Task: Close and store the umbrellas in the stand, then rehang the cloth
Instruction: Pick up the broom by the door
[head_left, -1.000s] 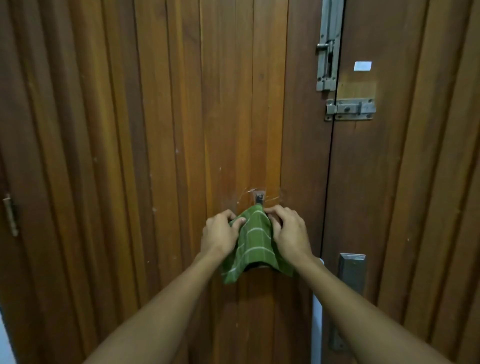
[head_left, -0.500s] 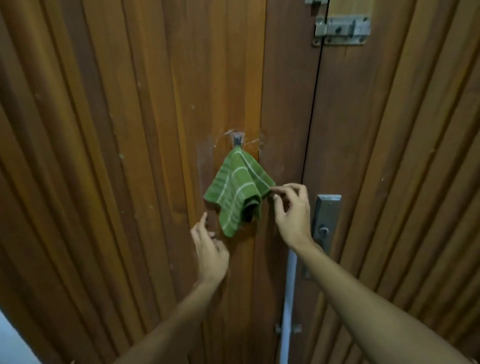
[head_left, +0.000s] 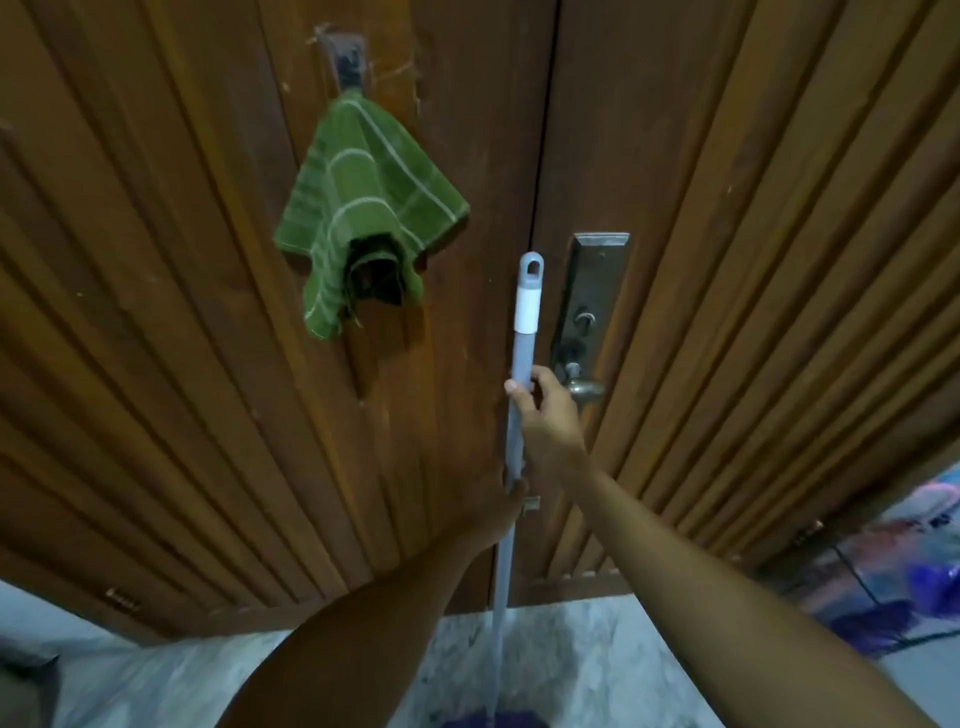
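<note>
The green checked cloth (head_left: 358, 208) hangs from a small hook (head_left: 347, 62) on the wooden door, with no hand on it. A grey pole (head_left: 522, 364) with a white sleeve and a hanging loop at its top leans upright against the door. My right hand (head_left: 545, 421) is wrapped around the pole just below the door knob. My left hand (head_left: 506, 506) grips the same pole lower down, mostly hidden behind my forearm. No umbrella or stand is recognisable in view.
A metal lock plate with a knob (head_left: 584, 364) sits right of the pole on the double wooden door (head_left: 727, 260). Pale marble floor (head_left: 156, 675) lies below. Blurred blue and purple items (head_left: 909, 571) stand at the right edge. Something dark purple (head_left: 493, 719) is at the pole's foot.
Both hands have left the cloth, which stays on the hook. They dropped down and closed on the grey pole. The view tilted downward, bringing the floor in.
</note>
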